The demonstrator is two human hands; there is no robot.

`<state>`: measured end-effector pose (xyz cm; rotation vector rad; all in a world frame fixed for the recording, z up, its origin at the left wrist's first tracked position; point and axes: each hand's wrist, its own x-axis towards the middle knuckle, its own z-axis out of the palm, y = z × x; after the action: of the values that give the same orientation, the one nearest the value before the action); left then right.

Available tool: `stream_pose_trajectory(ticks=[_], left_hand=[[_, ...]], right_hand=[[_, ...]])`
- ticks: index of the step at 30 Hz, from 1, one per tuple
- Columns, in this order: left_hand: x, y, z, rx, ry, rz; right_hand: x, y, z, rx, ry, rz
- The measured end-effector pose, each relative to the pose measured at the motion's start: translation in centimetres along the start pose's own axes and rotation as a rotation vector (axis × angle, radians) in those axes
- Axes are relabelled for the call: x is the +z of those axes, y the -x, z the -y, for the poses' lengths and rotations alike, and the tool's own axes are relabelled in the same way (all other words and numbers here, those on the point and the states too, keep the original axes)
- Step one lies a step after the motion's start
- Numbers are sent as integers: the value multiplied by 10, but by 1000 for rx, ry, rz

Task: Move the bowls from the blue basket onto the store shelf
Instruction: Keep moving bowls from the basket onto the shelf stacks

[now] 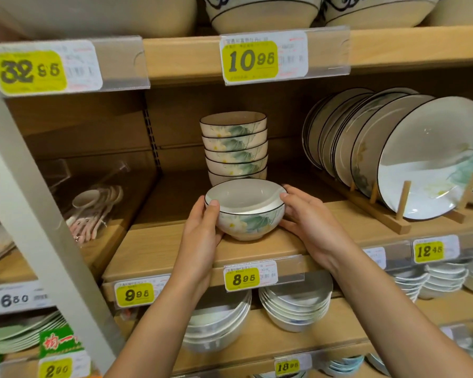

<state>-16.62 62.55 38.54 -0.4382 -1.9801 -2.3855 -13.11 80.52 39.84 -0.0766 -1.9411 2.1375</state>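
As hands [200, 236] [311, 227] cup it, black-rimmed bowl [246, 216], perhaps lotus-painted

Both hands hold a floral bowl [246, 208] on the wooden shelf [284, 241]: the left hand [202, 230] and the right hand [309, 222] grip its sides. A stack of matching bowls [234, 147] stands just behind it, and plates [393, 154] lean in a rack to the right.

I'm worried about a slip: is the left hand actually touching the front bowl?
Touching. In the head view the left hand cups the front bowl, thumb on its rim, with no gap.
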Motion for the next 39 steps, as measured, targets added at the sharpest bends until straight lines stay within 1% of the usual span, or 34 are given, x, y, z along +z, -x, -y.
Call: stream_pose_trajectory(ticks=[4, 8, 10, 13, 16, 19, 22, 24, 27, 31, 34, 36, 39], left_hand=[[-1, 0, 1, 18, -13, 26], [-3, 1, 1, 6, -60, 32], [-2, 3, -2, 5, -91, 15], [-3, 12, -10, -47, -118, -78], [-14, 39, -19, -57, -175, -197], [-28, 95, -27, -50, -129, -276], [-40, 159, -27, -30, -84, -365], [-48, 202, -22, -66, -77, -428], [-65, 264, -4, -177, -87, -514], [-102, 331, 26, -330, -99, -655], [-138, 367, 40, -443, -95, -781], [-163, 387, 47, -502, -121, -862], [-199, 415, 56, -552, -146, -974]], right_hand=[[1, 1, -1, -3, -19, -45], [7, 6, 3, -6, 4, -44], [8, 11, 6, 10, -27, -45], [10, 22, 9, 3, 3, -31], [10, 40, 9, -63, -8, -124], [8, 60, 4, -106, -25, -188], [12, 90, -11, -107, -61, -203], [20, 117, -21, -97, -113, -141], [40, 156, -41, -18, -156, 62], [81, 200, -84, 160, -51, 370], [119, 228, -122, 331, 18, 545], [143, 242, -147, 415, 81, 626], [179, 258, -183, 513, 156, 681]])
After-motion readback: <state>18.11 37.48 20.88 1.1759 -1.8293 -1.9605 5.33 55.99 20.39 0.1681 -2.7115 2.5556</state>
